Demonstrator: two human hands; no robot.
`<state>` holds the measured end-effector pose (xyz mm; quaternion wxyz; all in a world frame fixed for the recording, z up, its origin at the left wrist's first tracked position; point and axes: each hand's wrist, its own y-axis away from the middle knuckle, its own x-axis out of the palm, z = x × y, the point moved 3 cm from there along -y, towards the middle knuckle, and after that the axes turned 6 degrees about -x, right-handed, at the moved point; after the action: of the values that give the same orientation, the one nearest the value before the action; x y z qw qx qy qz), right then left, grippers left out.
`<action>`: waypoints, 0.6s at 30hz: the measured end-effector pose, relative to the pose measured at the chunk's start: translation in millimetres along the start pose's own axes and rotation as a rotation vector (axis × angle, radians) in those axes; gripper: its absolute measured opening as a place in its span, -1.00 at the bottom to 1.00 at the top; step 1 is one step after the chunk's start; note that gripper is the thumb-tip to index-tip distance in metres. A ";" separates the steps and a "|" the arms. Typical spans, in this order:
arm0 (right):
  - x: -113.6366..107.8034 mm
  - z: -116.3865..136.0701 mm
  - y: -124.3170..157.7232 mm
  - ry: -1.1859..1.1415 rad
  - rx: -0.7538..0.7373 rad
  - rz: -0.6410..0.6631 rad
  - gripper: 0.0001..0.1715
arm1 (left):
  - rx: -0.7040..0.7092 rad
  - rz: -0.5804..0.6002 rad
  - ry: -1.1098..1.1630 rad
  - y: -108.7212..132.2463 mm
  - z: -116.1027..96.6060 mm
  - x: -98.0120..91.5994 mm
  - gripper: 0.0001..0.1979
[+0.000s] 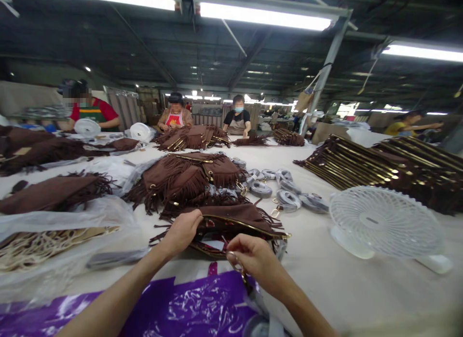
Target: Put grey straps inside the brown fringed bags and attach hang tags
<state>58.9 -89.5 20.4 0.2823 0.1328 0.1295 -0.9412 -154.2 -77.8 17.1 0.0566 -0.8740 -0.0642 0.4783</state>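
Brown fringed bag (235,221) lies on the pale surface (325,284) straight ahead of the person, mouth toward them, its gold-edged rim gaping a little. The left hand (183,231) has its grip closed on the near left part of that rim. The right hand (253,259) hovers just in front of the bag with its grip pinched together on a small metal fitting (233,260), too small to tell whether it is a ring or a clasp.

To do this well, I judge the left hand should hold the rim taut and low so the opening does not sag. The right should work close to the rim and clear of the loose fringe, which could snag the fitting. The crinkled purple plastic (188,308) at the near edge is slippery, so the bag is better left on the bare cloth.

A heap of similar bags (188,177) sits just behind, coiled grey straps (285,197) to its right and a white fan (383,221) farther right.
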 end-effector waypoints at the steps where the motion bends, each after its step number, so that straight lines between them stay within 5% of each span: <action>1: 3.2 0.9 -6.5 0.104 -0.046 0.007 -0.90 | -0.018 -0.015 0.023 -1.8 3.8 1.9 -0.72; 5: 16.9 3.4 -27.8 0.430 -0.208 0.100 -0.80 | -0.074 -0.018 0.120 -13.6 20.7 7.4 -0.71; 12: 41.5 -9.0 -58.4 0.825 -0.241 0.157 -0.85 | -0.127 0.005 0.228 -22.7 36.8 15.3 -0.73; 18: 47.9 -25.5 -64.1 0.501 -0.211 0.141 -0.76 | -0.146 -0.016 0.297 -22.2 37.8 20.1 -0.75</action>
<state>-11.5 -53.5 -8.0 0.3187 0.3397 0.2831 -0.8384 -176.7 -51.2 -16.2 0.0057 -0.9364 -0.0966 0.3373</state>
